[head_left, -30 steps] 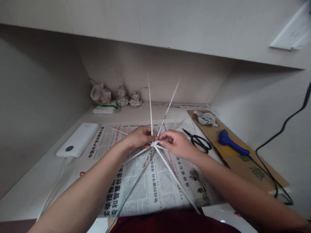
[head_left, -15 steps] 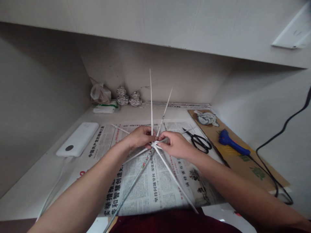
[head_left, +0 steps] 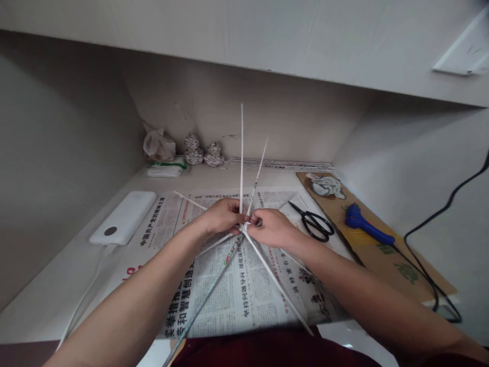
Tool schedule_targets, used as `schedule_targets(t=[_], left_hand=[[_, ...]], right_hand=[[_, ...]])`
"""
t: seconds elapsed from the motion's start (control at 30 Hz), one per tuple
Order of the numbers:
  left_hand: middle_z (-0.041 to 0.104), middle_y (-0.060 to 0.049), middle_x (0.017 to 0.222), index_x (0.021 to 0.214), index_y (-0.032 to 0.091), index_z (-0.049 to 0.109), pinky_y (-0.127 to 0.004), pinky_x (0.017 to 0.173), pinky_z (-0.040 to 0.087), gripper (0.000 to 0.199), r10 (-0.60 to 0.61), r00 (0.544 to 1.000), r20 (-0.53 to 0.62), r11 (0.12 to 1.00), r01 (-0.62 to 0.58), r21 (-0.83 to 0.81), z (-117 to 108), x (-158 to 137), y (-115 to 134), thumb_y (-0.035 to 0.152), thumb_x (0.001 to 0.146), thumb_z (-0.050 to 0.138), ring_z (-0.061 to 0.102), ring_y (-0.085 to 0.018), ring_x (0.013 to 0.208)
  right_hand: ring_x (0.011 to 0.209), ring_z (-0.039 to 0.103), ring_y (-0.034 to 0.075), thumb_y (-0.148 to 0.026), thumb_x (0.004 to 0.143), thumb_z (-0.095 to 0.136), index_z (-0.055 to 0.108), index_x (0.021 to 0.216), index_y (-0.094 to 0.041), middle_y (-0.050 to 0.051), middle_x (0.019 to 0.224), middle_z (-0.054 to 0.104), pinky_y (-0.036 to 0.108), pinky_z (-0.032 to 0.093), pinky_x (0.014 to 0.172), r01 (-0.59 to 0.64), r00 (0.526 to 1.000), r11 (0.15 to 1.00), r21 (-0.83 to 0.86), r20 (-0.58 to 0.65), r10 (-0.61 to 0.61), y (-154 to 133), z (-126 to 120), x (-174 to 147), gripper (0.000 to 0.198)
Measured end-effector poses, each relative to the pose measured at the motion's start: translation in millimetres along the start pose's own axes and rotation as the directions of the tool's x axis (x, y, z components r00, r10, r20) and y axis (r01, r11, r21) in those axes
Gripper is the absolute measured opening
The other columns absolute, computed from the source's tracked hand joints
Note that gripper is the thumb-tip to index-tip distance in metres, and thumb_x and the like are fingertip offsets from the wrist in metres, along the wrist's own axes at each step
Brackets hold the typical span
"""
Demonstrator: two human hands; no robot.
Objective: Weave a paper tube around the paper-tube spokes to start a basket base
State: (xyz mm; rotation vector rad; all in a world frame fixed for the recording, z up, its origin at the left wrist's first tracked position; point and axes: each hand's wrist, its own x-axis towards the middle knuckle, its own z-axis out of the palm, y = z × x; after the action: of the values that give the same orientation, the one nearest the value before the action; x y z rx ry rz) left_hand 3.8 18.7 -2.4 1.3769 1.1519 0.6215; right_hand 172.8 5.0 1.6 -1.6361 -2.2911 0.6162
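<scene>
Several thin rolled paper sticks [head_left: 273, 278] cross at a small woven knot [head_left: 244, 227] and spread outward like spokes. One white stick [head_left: 242, 153] points up and away; beside it leans a printed stick [head_left: 256, 178]. A bluish-grey stick [head_left: 208, 295] runs down toward my body. My left hand [head_left: 225, 216] pinches the sticks just left of the crossing, thumb and fingers closed. On the right side of the knot, my right hand [head_left: 272, 227] is closed with its fingertips on the sticks. The fingers partly hide the crossing.
Newspaper [head_left: 263, 306] covers the table under my hands. Black scissors [head_left: 315, 224] lie to the right, near a blue glue gun [head_left: 367, 227] on cardboard [head_left: 416, 275]. A white power bank [head_left: 124, 219] lies left. Woven paper gourds [head_left: 193, 150] and more paper sticks [head_left: 282, 164] are at the back.
My right hand has shifted slightly, its fingers curling closer over the crossing. A stick end now shows below my right wrist. The upright sticks lean a little differently. My left hand stays nearly still.
</scene>
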Motion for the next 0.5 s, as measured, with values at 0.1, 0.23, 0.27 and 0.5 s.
schedule_targets(t=[0.1, 0.23, 0.27, 0.5], left_hand=[[0.057, 0.003, 0.067, 0.071, 0.018, 0.058, -0.027, 0.055, 0.05, 0.025, 0.007, 1.0, 0.006, 1.0, -0.007, -0.018, 0.3, 0.0, -0.7, 0.031, 0.058, 0.075, 0.055, -0.014, 0.062], [0.058, 0.002, 0.069, 0.072, 0.018, 0.057, -0.026, 0.055, 0.05, 0.025, 0.037, 0.999, -0.003, 0.999, -0.037, -0.027, -0.1, 0.4, -2.4, 0.032, 0.06, 0.074, 0.056, -0.014, 0.064], [0.058, 0.001, 0.07, 0.073, 0.018, 0.057, -0.026, 0.055, 0.051, 0.025, 0.041, 0.999, -0.009, 0.999, -0.041, -0.022, -0.3, 0.6, -2.9, 0.032, 0.061, 0.074, 0.056, -0.014, 0.064], [0.056, 0.002, 0.066, 0.073, 0.018, 0.057, -0.029, 0.056, 0.053, 0.022, 0.035, 0.998, -0.048, 0.999, -0.034, 0.031, -0.3, 3.0, -4.3, 0.031, 0.063, 0.071, 0.057, -0.015, 0.064]], right_hand=[[0.061, 0.055, 0.016, -0.029, 0.071, 0.061, 0.064, 0.067, -0.023, 0.002, 0.07, 0.067, 0.026, 0.035, 0.055, -0.017, 1.0, 1.0, -0.001, 0.027, 0.017, 0.2, 0.9, 0.8, 0.008], [0.063, 0.055, 0.015, -0.03, 0.071, 0.062, 0.064, 0.072, -0.023, 0.002, 0.075, 0.068, 0.025, 0.036, 0.056, -0.043, 0.998, 0.997, 0.066, 0.037, 0.041, 4.3, 4.0, 2.2, 0.008], [0.064, 0.056, 0.015, -0.03, 0.07, 0.062, 0.065, 0.074, -0.022, 0.002, 0.077, 0.068, 0.025, 0.036, 0.056, -0.057, 0.998, 0.993, 0.099, 0.037, 0.053, 5.4, 4.9, 2.5, 0.009], [0.058, 0.052, 0.012, -0.029, 0.073, 0.063, 0.063, 0.075, -0.021, 0.0, 0.068, 0.063, 0.024, 0.036, 0.056, -0.093, 0.995, 0.975, 0.203, 0.042, 0.086, 6.7, 7.9, 2.7, 0.009]])
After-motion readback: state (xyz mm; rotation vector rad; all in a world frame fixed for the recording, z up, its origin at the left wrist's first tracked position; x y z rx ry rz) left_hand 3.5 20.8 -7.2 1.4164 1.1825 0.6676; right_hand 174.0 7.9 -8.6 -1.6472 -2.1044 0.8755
